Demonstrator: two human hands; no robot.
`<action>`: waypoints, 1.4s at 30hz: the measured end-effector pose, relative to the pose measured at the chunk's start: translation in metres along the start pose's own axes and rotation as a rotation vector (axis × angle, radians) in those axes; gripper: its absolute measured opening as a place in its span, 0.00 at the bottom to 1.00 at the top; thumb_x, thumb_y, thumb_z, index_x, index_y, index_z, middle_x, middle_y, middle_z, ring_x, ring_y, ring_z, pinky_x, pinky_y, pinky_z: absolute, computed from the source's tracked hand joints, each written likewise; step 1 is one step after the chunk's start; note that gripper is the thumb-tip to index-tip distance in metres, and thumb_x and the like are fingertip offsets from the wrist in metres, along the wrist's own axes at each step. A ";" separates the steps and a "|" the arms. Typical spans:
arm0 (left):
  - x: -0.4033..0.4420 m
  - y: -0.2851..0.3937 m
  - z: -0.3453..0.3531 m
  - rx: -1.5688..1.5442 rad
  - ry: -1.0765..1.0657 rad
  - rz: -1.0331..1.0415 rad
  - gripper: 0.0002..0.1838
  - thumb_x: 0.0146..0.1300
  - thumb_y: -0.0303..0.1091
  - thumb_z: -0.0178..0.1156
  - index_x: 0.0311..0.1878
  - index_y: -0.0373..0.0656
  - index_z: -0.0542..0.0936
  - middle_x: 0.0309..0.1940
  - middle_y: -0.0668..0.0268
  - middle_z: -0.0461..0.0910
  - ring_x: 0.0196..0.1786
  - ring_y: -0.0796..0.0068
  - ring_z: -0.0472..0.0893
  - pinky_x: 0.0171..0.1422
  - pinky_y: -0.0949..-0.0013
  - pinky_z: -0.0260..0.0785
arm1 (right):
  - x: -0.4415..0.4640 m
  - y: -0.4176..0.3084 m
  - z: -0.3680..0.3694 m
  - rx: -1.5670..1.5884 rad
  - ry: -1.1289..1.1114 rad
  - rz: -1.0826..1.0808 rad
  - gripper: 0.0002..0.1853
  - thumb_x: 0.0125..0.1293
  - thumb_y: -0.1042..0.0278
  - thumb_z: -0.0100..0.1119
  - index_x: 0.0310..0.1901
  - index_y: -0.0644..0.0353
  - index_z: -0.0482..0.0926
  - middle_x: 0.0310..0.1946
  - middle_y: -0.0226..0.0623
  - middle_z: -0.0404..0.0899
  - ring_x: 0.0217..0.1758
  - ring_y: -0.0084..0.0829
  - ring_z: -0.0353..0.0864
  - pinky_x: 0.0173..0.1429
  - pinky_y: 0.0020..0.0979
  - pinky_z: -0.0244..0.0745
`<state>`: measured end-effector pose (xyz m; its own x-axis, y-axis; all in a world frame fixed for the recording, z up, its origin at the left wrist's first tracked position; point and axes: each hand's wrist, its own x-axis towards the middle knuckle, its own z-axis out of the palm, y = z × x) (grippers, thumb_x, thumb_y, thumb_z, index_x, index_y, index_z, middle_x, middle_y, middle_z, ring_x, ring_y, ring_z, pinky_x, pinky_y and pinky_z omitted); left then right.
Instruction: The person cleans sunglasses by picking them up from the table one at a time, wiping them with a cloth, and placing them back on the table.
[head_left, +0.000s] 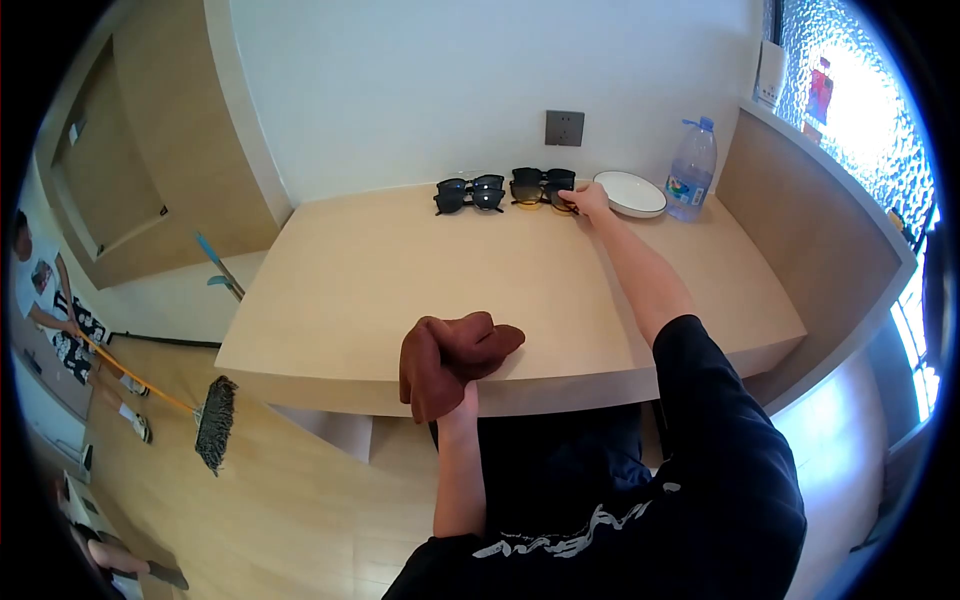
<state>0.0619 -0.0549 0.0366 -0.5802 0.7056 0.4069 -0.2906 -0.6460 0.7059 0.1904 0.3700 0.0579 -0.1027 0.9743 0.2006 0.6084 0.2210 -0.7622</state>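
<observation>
A reddish-brown cloth point(450, 355) is draped over my left hand point(470, 400) at the table's front edge; the fingers are mostly covered by it. My right hand point(590, 199) reaches to the back of the table. Its fingers are closed on the right end of a pair of sunglasses point(532, 199) with yellowish-brown lenses, which rests on the tabletop. Right behind that pair sits another, black pair of sunglasses point(543, 176). To the left, more dark sunglasses point(469, 204) stand in two close rows.
Beside my right hand lies a white plate point(630, 196) with a dark rim. A clear plastic bottle point(692, 170) stands at the back right, near the side panel point(820, 200). Left of the wooden table point(340, 290), a person point(55, 300) holds a mop point(215, 425) on the floor.
</observation>
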 end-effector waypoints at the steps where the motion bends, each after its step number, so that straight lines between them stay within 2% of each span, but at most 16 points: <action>1: -0.001 0.006 0.006 -0.005 0.004 0.004 0.19 0.74 0.41 0.38 0.24 0.48 0.55 0.21 0.75 0.57 0.27 0.83 0.53 0.30 0.74 0.50 | 0.002 -0.001 0.002 -0.005 -0.001 -0.006 0.26 0.50 0.47 0.77 0.34 0.68 0.86 0.31 0.43 0.87 0.30 0.33 0.84 0.41 0.33 0.79; 4: -0.006 0.023 0.018 -0.048 -0.035 0.001 0.20 0.74 0.42 0.39 0.24 0.48 0.54 0.21 0.76 0.56 0.27 0.84 0.53 0.29 0.74 0.49 | -0.008 -0.006 0.005 0.035 0.050 -0.014 0.29 0.50 0.44 0.77 0.36 0.68 0.86 0.33 0.43 0.88 0.36 0.37 0.86 0.46 0.35 0.79; 6: -0.001 0.024 0.012 -0.112 -0.263 -0.036 0.20 0.74 0.41 0.39 0.22 0.47 0.58 0.21 0.76 0.59 0.27 0.85 0.54 0.30 0.75 0.51 | -0.028 -0.022 -0.004 -0.037 0.061 -0.112 0.44 0.50 0.41 0.76 0.60 0.67 0.76 0.52 0.51 0.83 0.53 0.39 0.84 0.57 0.37 0.77; 7: -0.003 0.020 0.013 -0.111 -0.262 -0.035 0.20 0.74 0.41 0.39 0.22 0.47 0.58 0.21 0.76 0.59 0.27 0.85 0.54 0.30 0.75 0.51 | -0.025 -0.019 0.001 -0.036 0.061 -0.113 0.44 0.50 0.41 0.76 0.60 0.67 0.76 0.52 0.51 0.83 0.53 0.39 0.84 0.57 0.37 0.77; 9: -0.011 0.010 0.017 0.019 0.097 0.061 0.19 0.73 0.35 0.39 0.22 0.44 0.62 0.21 0.74 0.63 0.27 0.85 0.57 0.30 0.76 0.55 | -0.012 -0.005 0.018 -0.212 0.069 -0.254 0.54 0.48 0.35 0.75 0.70 0.63 0.65 0.63 0.52 0.75 0.66 0.42 0.76 0.67 0.39 0.71; 13: -0.015 0.002 0.011 0.090 0.119 0.073 0.17 0.71 0.31 0.40 0.23 0.42 0.65 0.21 0.73 0.66 0.27 0.85 0.60 0.32 0.78 0.58 | -0.033 -0.020 0.017 -0.303 0.029 -0.241 0.54 0.48 0.34 0.73 0.71 0.62 0.65 0.63 0.49 0.76 0.64 0.44 0.77 0.65 0.40 0.73; 16: -0.016 -0.001 0.010 0.195 0.237 0.119 0.15 0.70 0.29 0.41 0.24 0.41 0.65 0.23 0.73 0.67 0.26 0.84 0.61 0.32 0.78 0.59 | -0.037 -0.023 0.017 -0.267 0.038 -0.226 0.48 0.50 0.42 0.74 0.68 0.63 0.67 0.60 0.49 0.77 0.64 0.46 0.76 0.65 0.41 0.73; 19: -0.012 0.013 0.006 0.213 0.093 0.088 0.16 0.71 0.32 0.43 0.24 0.41 0.66 0.24 0.72 0.68 0.27 0.83 0.62 0.32 0.77 0.60 | -0.037 -0.030 0.022 -0.453 0.210 -0.325 0.46 0.52 0.41 0.72 0.69 0.58 0.68 0.60 0.45 0.78 0.67 0.43 0.73 0.68 0.39 0.70; 21: -0.006 0.030 0.013 -0.205 -0.216 -0.074 0.18 0.73 0.39 0.48 0.27 0.41 0.71 0.25 0.71 0.70 0.28 0.81 0.65 0.36 0.75 0.61 | -0.034 -0.039 0.027 -0.251 0.210 -0.642 0.35 0.56 0.50 0.70 0.63 0.57 0.74 0.58 0.44 0.78 0.66 0.44 0.72 0.67 0.40 0.70; 22: -0.004 0.029 0.013 -0.206 -0.206 -0.072 0.18 0.73 0.39 0.48 0.27 0.41 0.71 0.25 0.71 0.70 0.28 0.81 0.65 0.36 0.75 0.61 | -0.033 -0.046 0.030 -0.253 0.200 -0.646 0.35 0.56 0.50 0.70 0.63 0.57 0.74 0.58 0.44 0.78 0.66 0.44 0.72 0.67 0.40 0.70; 24: -0.004 0.020 0.009 -0.329 -0.226 -0.051 0.18 0.74 0.47 0.51 0.39 0.40 0.77 0.33 0.68 0.76 0.37 0.79 0.74 0.45 0.71 0.67 | -0.050 -0.073 0.034 -0.162 -0.037 -0.822 0.27 0.58 0.57 0.69 0.58 0.59 0.77 0.58 0.44 0.77 0.63 0.47 0.73 0.66 0.42 0.70; 25: -0.009 0.009 0.007 -0.323 -0.221 -0.049 0.18 0.74 0.47 0.51 0.39 0.40 0.77 0.33 0.68 0.76 0.37 0.79 0.74 0.45 0.71 0.67 | -0.056 -0.080 0.041 -0.156 -0.042 -0.824 0.27 0.58 0.57 0.69 0.58 0.59 0.77 0.58 0.44 0.77 0.63 0.47 0.73 0.66 0.42 0.70; 27: -0.020 -0.017 0.001 -0.137 0.142 0.094 0.21 0.75 0.50 0.50 0.57 0.41 0.74 0.49 0.65 0.78 0.54 0.74 0.77 0.62 0.64 0.68 | -0.065 -0.093 0.052 -0.242 -0.074 -0.873 0.27 0.58 0.58 0.69 0.58 0.59 0.77 0.59 0.45 0.77 0.64 0.48 0.73 0.67 0.42 0.70; 33: -0.033 -0.022 -0.012 -0.295 0.218 -0.026 0.27 0.74 0.50 0.51 0.69 0.44 0.67 0.67 0.64 0.69 0.71 0.68 0.65 0.77 0.57 0.55 | -0.059 -0.093 0.084 -0.399 -0.061 -0.889 0.36 0.53 0.57 0.74 0.63 0.57 0.73 0.63 0.43 0.75 0.67 0.45 0.71 0.68 0.46 0.68; 39: -0.029 -0.026 -0.021 -0.394 0.194 -0.069 0.28 0.74 0.48 0.52 0.72 0.45 0.64 0.72 0.63 0.64 0.75 0.65 0.62 0.80 0.55 0.50 | -0.064 -0.092 0.081 -0.493 -0.053 -0.892 0.35 0.50 0.57 0.75 0.60 0.59 0.75 0.56 0.44 0.77 0.61 0.45 0.75 0.62 0.42 0.74; 42: -0.023 -0.026 -0.013 -0.335 0.277 -0.106 0.30 0.74 0.51 0.51 0.71 0.44 0.65 0.70 0.62 0.66 0.74 0.64 0.63 0.80 0.54 0.49 | -0.084 -0.105 0.059 -0.305 -0.091 -0.887 0.32 0.51 0.59 0.73 0.57 0.62 0.76 0.53 0.45 0.77 0.55 0.47 0.78 0.58 0.41 0.76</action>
<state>0.0731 -0.0575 0.0014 -0.7026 0.6978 0.1393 -0.5636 -0.6652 0.4898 0.0885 0.2680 0.0847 -0.6808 0.4583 0.5715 0.4571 0.8754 -0.1574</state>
